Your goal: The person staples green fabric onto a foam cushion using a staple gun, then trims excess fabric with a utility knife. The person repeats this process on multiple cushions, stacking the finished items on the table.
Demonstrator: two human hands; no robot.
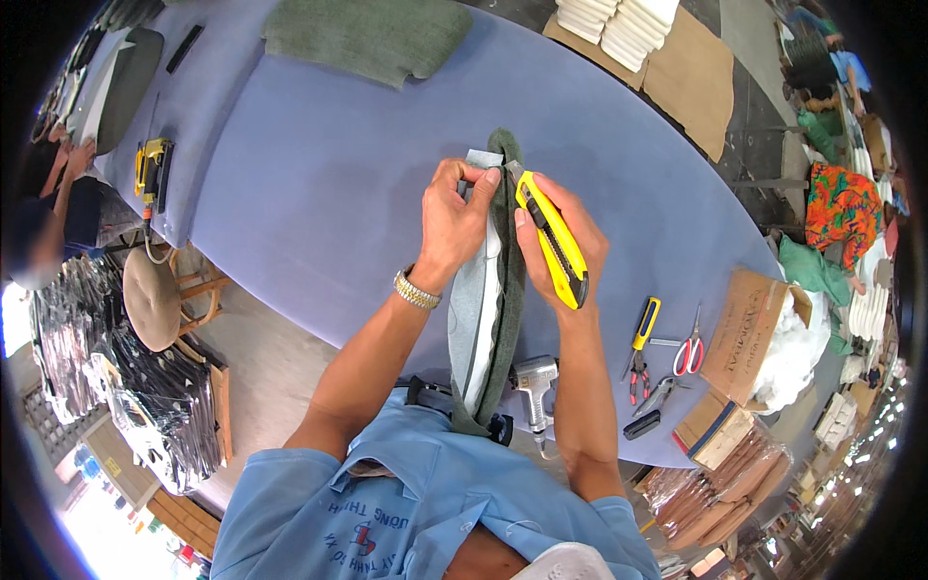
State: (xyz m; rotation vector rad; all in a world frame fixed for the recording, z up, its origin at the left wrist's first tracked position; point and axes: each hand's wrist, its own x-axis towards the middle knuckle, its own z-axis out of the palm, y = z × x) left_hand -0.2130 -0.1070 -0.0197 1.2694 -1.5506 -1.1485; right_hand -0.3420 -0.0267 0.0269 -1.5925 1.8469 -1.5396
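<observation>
Even light is covering the blue worktable (319,193). Glare is washing out the lower left. Fisheye distortion is bending edges.

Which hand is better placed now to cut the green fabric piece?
Probably the right hand: it holds the yellow utility knife, its blade end near the green fabric piece, while the left hand pinches that piece.

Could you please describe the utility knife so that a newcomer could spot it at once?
At the large blue table, find the long green padded piece beside the person's right hand. That hand grips the utility knife, a slanting yellow tool with black parts. Unlike the yellow-handled tool lying near the scissors, this one is in hand.
</observation>
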